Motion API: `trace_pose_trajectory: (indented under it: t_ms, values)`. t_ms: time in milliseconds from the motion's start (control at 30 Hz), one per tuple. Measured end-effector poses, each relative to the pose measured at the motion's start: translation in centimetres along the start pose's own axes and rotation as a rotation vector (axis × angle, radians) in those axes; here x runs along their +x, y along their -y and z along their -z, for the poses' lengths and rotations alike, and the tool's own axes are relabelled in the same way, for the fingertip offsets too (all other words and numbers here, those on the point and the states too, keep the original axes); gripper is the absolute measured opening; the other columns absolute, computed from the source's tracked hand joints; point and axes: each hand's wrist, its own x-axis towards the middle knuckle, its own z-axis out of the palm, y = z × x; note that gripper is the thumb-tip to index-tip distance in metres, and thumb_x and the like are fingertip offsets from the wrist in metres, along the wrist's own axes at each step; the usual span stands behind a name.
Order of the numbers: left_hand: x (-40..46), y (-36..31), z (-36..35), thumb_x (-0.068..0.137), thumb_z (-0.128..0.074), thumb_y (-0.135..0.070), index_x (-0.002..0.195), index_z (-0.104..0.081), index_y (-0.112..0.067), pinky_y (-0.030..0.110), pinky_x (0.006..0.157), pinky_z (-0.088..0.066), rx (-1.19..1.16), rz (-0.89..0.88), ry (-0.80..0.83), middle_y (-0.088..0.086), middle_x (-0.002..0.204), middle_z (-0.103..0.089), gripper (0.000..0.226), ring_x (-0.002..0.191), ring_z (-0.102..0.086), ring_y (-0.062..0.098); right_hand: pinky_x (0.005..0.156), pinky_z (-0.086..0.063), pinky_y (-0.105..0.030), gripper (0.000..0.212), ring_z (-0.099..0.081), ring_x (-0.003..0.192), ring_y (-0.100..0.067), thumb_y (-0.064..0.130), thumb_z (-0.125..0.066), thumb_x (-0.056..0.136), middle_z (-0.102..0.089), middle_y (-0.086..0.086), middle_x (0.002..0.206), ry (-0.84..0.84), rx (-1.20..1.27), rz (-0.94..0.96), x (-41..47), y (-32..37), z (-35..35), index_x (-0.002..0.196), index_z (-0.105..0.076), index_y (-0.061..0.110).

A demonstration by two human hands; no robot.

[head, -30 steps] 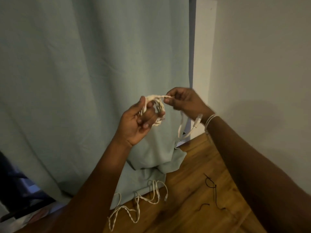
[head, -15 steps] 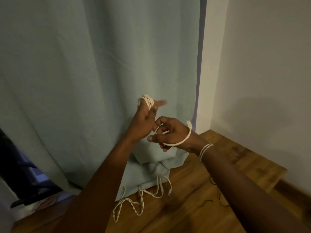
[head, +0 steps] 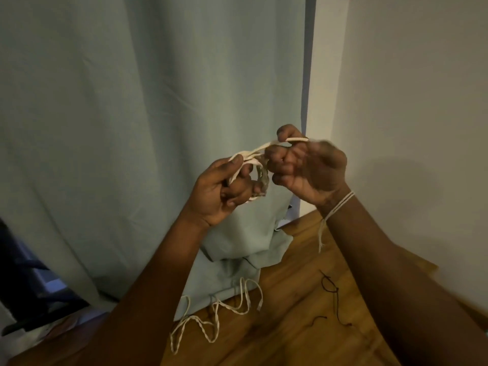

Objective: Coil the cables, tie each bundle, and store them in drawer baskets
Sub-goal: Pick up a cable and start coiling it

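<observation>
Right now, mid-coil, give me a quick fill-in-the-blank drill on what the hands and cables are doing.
1. The left hand holds a small white ____ of cable.
2. The right hand pinches the cable's loose ____.
3. A second white cable lies on the wooden ____, partly under the curtain.
4. A thin ____ cord lies right of it.

Missing words: coil; end; floor; black

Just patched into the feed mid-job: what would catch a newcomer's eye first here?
Mid-frame, both hands work a white cable coil: the left hand grips the loops while the right hand pinches the loose end above them. Behind hangs a pale blue curtain. Below, a twisted white cable and a thin dark cord lie on the wooden floor.
</observation>
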Motion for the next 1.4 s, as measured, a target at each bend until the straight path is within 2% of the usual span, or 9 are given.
trace_pose_trajectory:
  t_ms: [133,300,633,833,967,1100,1200,1300,1400]
  values:
    - [0.3,0.2,-0.8,0.097,-0.042,-0.034,0.071,-0.056,-0.011,0.026,0.068,-0.045,-0.157,0.021,-0.067,-0.009,0.037,-0.038,0.037,0.032,-0.033,0.007,0.043,-0.033,-0.019,0.031,-0.043,0.044,-0.008,0.036,-0.059,0.087,-0.047,0.000,0.058,-0.311,0.218,0.298,-0.1,-3.3,0.0,0.098,-0.064,0.007]
    - [0.3,0.1,-1.5,0.099,-0.037,-0.034,0.066,-0.054,-0.013,0.025,0.068,-0.043,-0.327,-0.101,-0.195,-0.006,0.034,-0.035,0.043,0.030,-0.031,0.007,0.042,-0.044,-0.018,0.008,-0.050,0.044,-0.008,0.010,-0.060,0.089,-0.055,-0.003,0.059,-0.394,0.505,0.517,-0.2,-7.0,-0.6,0.090,-0.064,0.003]
    - [0.3,0.1,-1.1,0.099,-0.040,-0.029,0.062,-0.049,-0.013,0.026,0.068,-0.048,-0.344,-0.198,-0.479,-0.005,0.036,-0.027,0.042,0.032,-0.025,0.009,0.051,-0.047,-0.020,0.007,-0.058,0.059,-0.009,0.015,-0.064,0.091,-0.066,-0.001,0.079,-0.936,0.132,0.404,0.1,-9.0,-0.4,0.088,-0.070,0.016]
    - [0.3,0.7,-0.4,0.103,-0.035,-0.028,0.063,-0.045,-0.012,0.026,0.064,-0.049,-0.282,-0.202,-0.534,-0.005,0.034,-0.029,0.044,0.030,-0.027,0.009,0.081,-0.054,-0.040,0.013,-0.067,0.095,-0.026,0.009,-0.060,0.095,-0.072,-0.011,0.097,-0.913,-0.382,0.177,-0.3,-9.7,-0.4,0.092,-0.073,0.011]
    - [0.2,1.5,0.1,0.100,-0.040,-0.028,0.065,-0.047,-0.012,0.032,0.064,-0.032,-0.227,-0.179,-0.498,-0.005,0.035,-0.031,0.040,0.029,-0.030,0.010,0.073,-0.059,-0.039,0.028,-0.069,0.078,-0.025,0.026,-0.059,0.098,-0.071,-0.012,0.078,-0.988,-0.524,0.165,1.1,-8.5,-1.1,0.080,-0.074,0.010]
    - [0.5,1.9,-0.6,0.101,-0.038,-0.028,0.067,-0.044,-0.011,0.032,0.061,-0.032,-0.219,-0.173,-0.449,-0.004,0.035,-0.031,0.039,0.029,-0.031,0.010,0.050,-0.050,-0.028,0.043,-0.059,0.055,-0.018,0.040,-0.067,0.087,-0.065,-0.011,0.072,-1.068,-0.550,0.264,1.7,-9.1,-1.0,0.102,-0.062,0.000]
    - [0.6,2.0,-0.4,0.102,-0.038,-0.029,0.067,-0.047,-0.012,0.031,0.060,-0.031,-0.215,-0.168,-0.453,-0.004,0.036,-0.034,0.040,0.029,-0.031,0.010,0.040,-0.042,-0.022,0.051,-0.050,0.044,-0.016,0.045,-0.061,0.085,-0.063,-0.004,0.073,-1.013,-0.610,0.337,1.1,-9.2,-0.8,0.120,-0.054,0.008]
    - [0.6,2.0,0.2,0.100,-0.040,-0.030,0.065,-0.050,-0.012,0.033,0.065,-0.032,-0.255,-0.178,-0.407,-0.004,0.036,-0.035,0.041,0.030,-0.029,0.009,0.040,-0.045,-0.024,0.046,-0.054,0.046,-0.018,0.046,-0.052,0.091,-0.068,0.000,0.081,-1.032,-0.806,0.386,1.1,-9.2,-0.8,0.126,-0.063,0.019]
    - [0.7,2.0,0.2,0.099,-0.038,-0.033,0.060,-0.052,-0.014,0.031,0.062,-0.031,-0.262,-0.159,-0.367,-0.004,0.034,-0.034,0.045,0.029,-0.028,0.009,0.055,-0.058,-0.031,0.045,-0.068,0.064,-0.026,0.041,-0.044,0.098,-0.072,-0.011,0.078,-1.057,-0.926,0.351,1.6,-9.5,-0.8,0.108,-0.073,0.008]
